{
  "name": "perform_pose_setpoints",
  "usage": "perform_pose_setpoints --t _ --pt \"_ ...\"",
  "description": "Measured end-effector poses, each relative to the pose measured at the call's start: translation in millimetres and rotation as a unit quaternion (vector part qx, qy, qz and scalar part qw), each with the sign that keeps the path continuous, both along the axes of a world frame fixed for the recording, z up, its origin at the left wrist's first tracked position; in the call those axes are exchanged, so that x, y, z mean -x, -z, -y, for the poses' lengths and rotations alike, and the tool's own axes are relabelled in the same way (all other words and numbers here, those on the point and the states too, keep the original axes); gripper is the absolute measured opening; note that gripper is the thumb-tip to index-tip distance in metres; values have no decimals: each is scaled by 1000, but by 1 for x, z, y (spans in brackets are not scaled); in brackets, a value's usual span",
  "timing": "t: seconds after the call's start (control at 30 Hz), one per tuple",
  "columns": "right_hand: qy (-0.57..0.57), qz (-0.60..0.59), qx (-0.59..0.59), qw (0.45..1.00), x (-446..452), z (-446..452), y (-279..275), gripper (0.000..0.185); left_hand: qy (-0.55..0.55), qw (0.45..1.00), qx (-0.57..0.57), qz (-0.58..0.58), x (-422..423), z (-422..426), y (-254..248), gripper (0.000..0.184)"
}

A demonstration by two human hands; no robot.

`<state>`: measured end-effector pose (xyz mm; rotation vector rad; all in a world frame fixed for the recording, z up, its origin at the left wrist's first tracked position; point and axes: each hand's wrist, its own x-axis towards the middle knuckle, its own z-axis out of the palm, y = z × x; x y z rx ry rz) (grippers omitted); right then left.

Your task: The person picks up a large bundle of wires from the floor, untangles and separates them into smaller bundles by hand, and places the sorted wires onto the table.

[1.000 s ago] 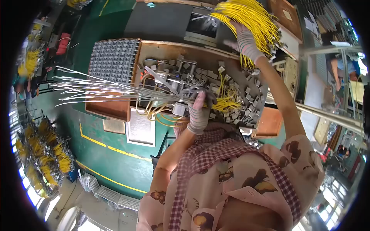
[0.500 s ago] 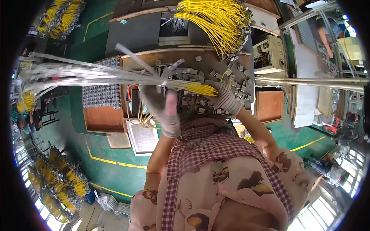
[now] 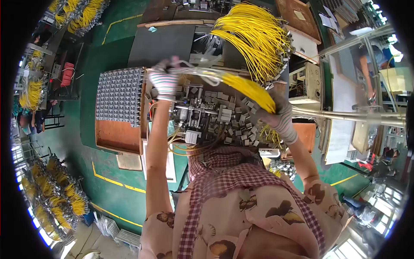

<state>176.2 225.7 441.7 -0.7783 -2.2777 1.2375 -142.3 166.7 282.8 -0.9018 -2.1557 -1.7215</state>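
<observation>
A bundle of yellow wires [image 3: 250, 89] with a whitish end stretches over the bench between my two gloved hands. My left hand [image 3: 164, 82], in a striped glove, is closed at the whitish end; its fingertips are blurred. My right hand [image 3: 281, 116] is wrapped round the yellow end on the right, its fingers partly hidden. Below the bundle stands a small metal fixture [image 3: 189, 114]. Many small grey blocks [image 3: 220, 103] lie around it, and some loose yellow wires [image 3: 271, 134] lie by my right wrist.
A large heap of yellow wires [image 3: 250, 34] lies at the back of the bench. To the left is a wooden tray [image 3: 116, 140] with rows of grey parts [image 3: 118, 95]. A metal control box [image 3: 306, 82] stands at the right. Another person's arm [image 3: 366, 73] shows far right.
My left hand has moved up and left, my right hand right and down. The bundle now spans between them, and the long whitish strands no longer trail far left. The view has shifted slightly.
</observation>
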Motion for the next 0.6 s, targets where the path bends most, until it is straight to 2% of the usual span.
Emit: perform_pose_setpoints --t 0.03,0.07,0.1,0.13,0.17,0.23,0.27,0.3,0.33,0.4,0.5,0.53,0.57,0.6 --pt "36 -47 65 996 9 -1 -13 35 92 985 -77 126 -29 -20 10 20" --pt "20 -300 272 914 2 -21 29 31 156 947 -163 227 -54 -47 30 16" --pt "32 -146 104 983 15 -11 -15 28 213 903 -169 333 -78 -59 18 15" --pt "53 -142 67 986 22 -15 -17 27 253 878 -130 385 -80 -82 28 23" --pt "73 -141 30 987 31 -18 -17 27 272 873 -169 368 -68 -94 19 24" --pt "31 -114 -21 993 41 -26 -13 25 377 879 -107 272 -3 -141 62 33" --pt "4 -93 -68 993 44 -29 -12 24 327 939 106 29 15 -127 21 33" --pt "0 -87 -69 994 52 -29 -13 24 243 893 310 -217 32 -111 -23 33" --pt "25 -47 -116 992 61 -31 -11 26 244 895 308 -210 42 -125 -13 33" --pt "56 0 -161 985 76 -33 -4 28 371 814 433 -110 67 -165 16 28" --pt "38 4 -283 958 112 -49 14 44 374 803 459 -66 88 -185 33 21" --pt "38 21 -306 951 125 -43 13 46 388 815 424 -80 97 -184 52 20" --pt "36 23 -307 951 130 -50 20 46 405 823 398 -16 95 -192 65 24" --pt "36 38 -307 950 133 -55 29 46 358 860 364 -5 91 -198 78 25"
